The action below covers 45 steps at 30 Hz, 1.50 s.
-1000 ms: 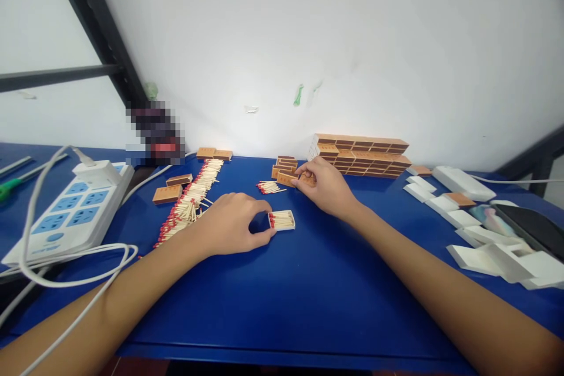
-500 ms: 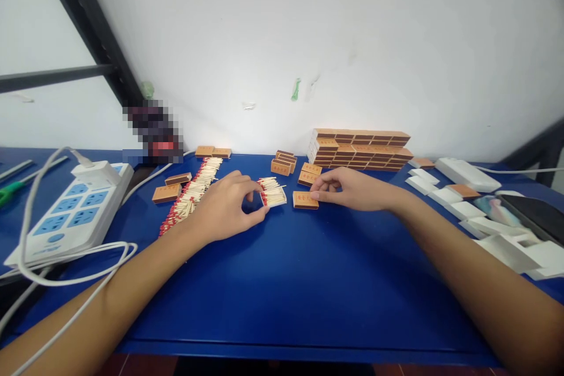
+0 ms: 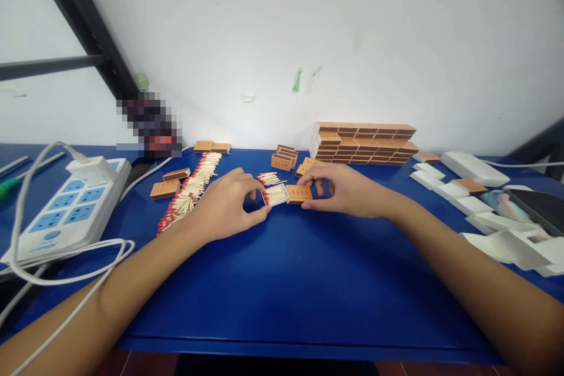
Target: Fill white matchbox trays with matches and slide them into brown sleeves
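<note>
Between thumb and fingers, my left hand (image 3: 233, 202) grips the end of a white matchbox tray (image 3: 281, 202) filled with red-tipped matches. My right hand (image 3: 341, 191) is closed on an orange matchbox sleeve (image 3: 299, 194), whose left end meets the tray's right end. Just behind the tray, a few loose matches (image 3: 271, 178) lie on the blue table. A long heap of matches (image 3: 189, 194) stretches beyond my left hand. Behind my right hand sits another matchbox (image 3: 305, 167), partly hidden by the fingers.
Stacked matchboxes (image 3: 365, 144) stand against the wall, with a smaller group (image 3: 284, 157) left of them. White paper trays (image 3: 453, 194) and a phone (image 3: 537, 208) lie at the right. A power strip (image 3: 66, 205) with a white cable (image 3: 73, 282) occupies the left, the cable crossing my left forearm.
My right hand has brought the sleeve leftward against the tray. The tray's matches now lie level inside it, with some loose matches visible behind. The view has shifted slightly.
</note>
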Each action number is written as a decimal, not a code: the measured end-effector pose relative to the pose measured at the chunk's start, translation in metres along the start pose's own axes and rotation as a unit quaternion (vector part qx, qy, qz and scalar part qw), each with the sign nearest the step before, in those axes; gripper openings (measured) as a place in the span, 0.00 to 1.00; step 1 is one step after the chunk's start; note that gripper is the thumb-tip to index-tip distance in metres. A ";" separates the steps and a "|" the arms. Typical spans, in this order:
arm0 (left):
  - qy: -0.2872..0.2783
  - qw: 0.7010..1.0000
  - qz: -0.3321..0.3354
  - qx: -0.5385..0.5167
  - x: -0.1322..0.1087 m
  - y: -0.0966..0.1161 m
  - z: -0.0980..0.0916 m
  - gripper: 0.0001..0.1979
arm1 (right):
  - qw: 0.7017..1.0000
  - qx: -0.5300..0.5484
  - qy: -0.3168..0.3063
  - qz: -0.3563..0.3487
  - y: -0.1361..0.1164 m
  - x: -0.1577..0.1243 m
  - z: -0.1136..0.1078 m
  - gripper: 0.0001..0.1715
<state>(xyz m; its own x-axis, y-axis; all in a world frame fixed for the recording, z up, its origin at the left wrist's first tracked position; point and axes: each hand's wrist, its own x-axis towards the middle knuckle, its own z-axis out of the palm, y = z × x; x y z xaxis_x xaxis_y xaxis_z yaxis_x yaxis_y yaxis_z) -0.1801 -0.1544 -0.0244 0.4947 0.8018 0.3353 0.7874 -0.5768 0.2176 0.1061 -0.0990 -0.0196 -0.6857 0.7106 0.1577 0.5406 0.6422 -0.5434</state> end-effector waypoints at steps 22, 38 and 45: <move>0.070 0.996 -0.017 -0.049 -0.001 -0.002 0.004 0.16 | 0.991 0.108 0.082 0.012 -0.003 0.000 0.005 0.26; 0.094 0.984 -0.036 -0.148 0.003 -0.003 0.002 0.15 | 0.987 0.141 0.084 0.006 -0.013 -0.002 0.000 0.24; 0.095 0.983 -0.020 -0.153 0.002 -0.003 0.000 0.14 | 0.982 0.169 0.079 0.016 -0.007 -0.001 -0.001 0.31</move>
<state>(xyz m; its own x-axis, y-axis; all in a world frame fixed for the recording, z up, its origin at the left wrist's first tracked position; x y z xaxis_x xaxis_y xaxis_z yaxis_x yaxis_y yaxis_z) -0.1816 -0.1509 -0.0244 0.3646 0.7976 0.4806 0.6434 -0.5888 0.4892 0.1038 -0.1040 -0.0151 -0.5726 0.7815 0.2480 0.3498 0.5064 -0.7882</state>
